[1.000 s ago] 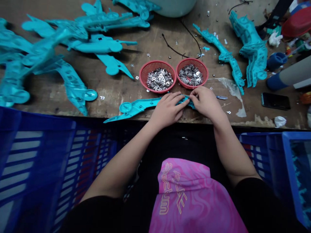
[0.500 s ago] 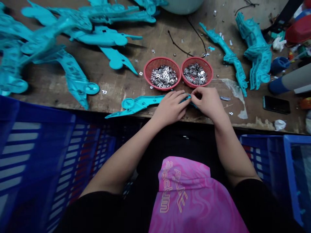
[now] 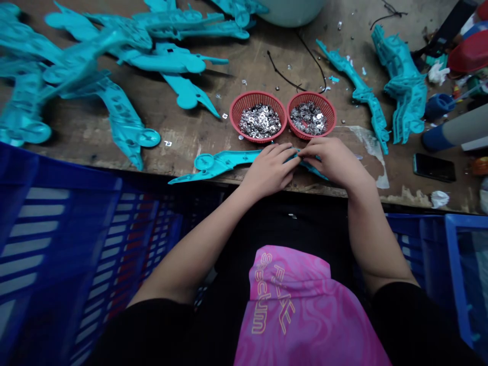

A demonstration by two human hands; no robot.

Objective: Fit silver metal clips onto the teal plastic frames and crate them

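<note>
A long turquoise plastic part (image 3: 224, 161) lies flat along the table's front edge, its disc-like end to the left. My left hand (image 3: 270, 170) rests over its middle, fingers bent together and holding it down. Close beside, my right hand (image 3: 337, 161) has its thumb and fingers pinched at the part's right portion, near my left fingertips. Whatever lies in that pinch is too small and covered to make out. Just behind the hands stand two red baskets, a left basket (image 3: 231, 118) and a right basket (image 3: 334, 118), both holding small shiny metal clips.
Several turquoise parts (image 3: 124, 109) are heaped at the left, with more turquoise parts (image 3: 404, 86) at the right. A phone (image 3: 433, 168) lies right of my hands. Blue crates (image 3: 80, 178) stand below the table edge. Loose clips and a black cord (image 3: 284, 76) are scattered about.
My right hand has turned, its wrist swinging out to the right and its fingers flattening over the part. More of the part's right end shows. My left hand stays on the part.
</note>
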